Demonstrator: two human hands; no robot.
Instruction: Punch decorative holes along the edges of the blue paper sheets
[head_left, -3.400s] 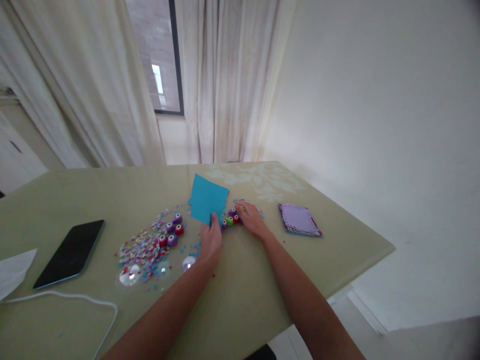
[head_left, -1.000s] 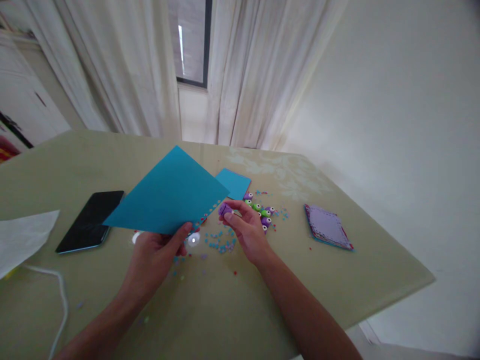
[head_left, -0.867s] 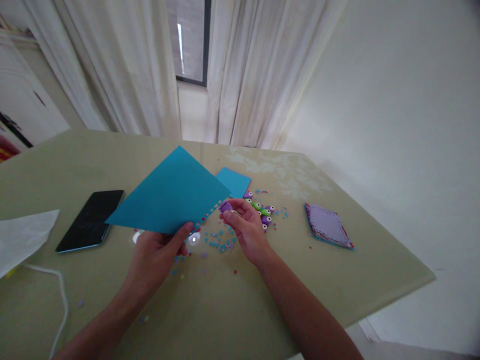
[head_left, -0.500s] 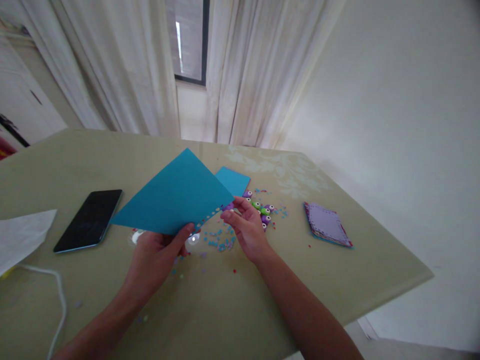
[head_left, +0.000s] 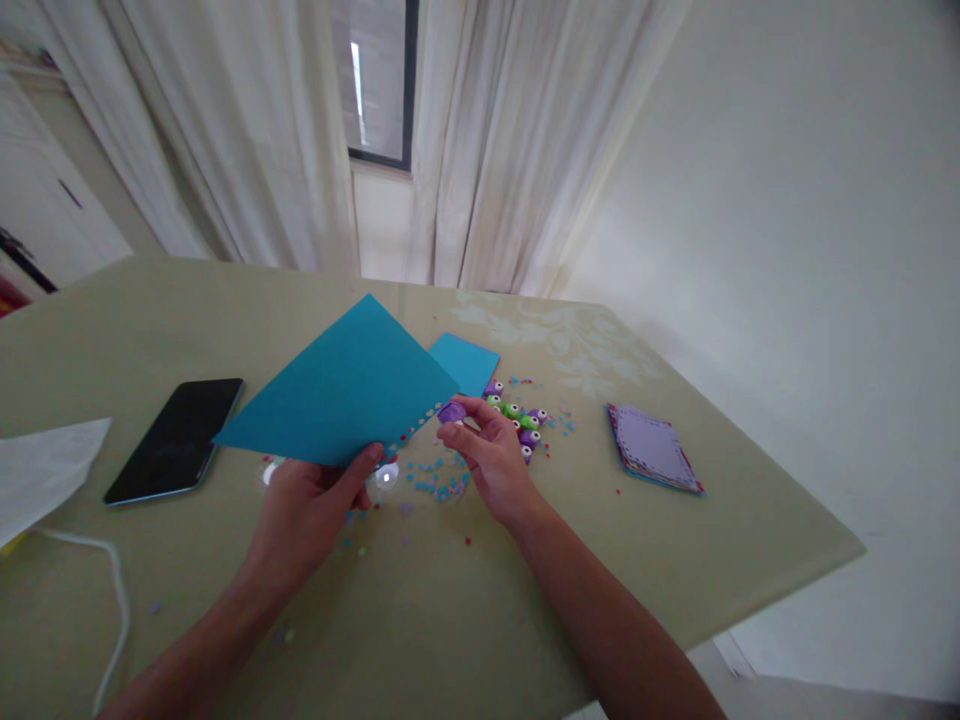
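Observation:
My left hand (head_left: 319,505) grips a blue sheet of paper (head_left: 341,390) by its lower edge, thumb on top. Small punched holes run along the sheet's lower right edge. Between the thumb and fingers of my right hand (head_left: 487,450) is a small purple paper punch (head_left: 451,412), close to the sheet's right corner. Just beyond that hand lie several green and purple punches (head_left: 529,422) with white eye-like spots, partly hidden by my fingers. Blue confetti (head_left: 442,488) is scattered on the table below the sheet.
A stack of blue paper (head_left: 466,362) lies behind the punches. Far right is a pile of edge-punched squares (head_left: 656,448), lilac on top. On the left are a black phone (head_left: 176,440), white paper (head_left: 49,465) and a white cable (head_left: 120,590). The table (head_left: 780,540) ends near a wall.
The purple punch has come away slightly from the sheet's right corner and shows more clearly in my right hand. The blue sheet has shifted a little to the left.

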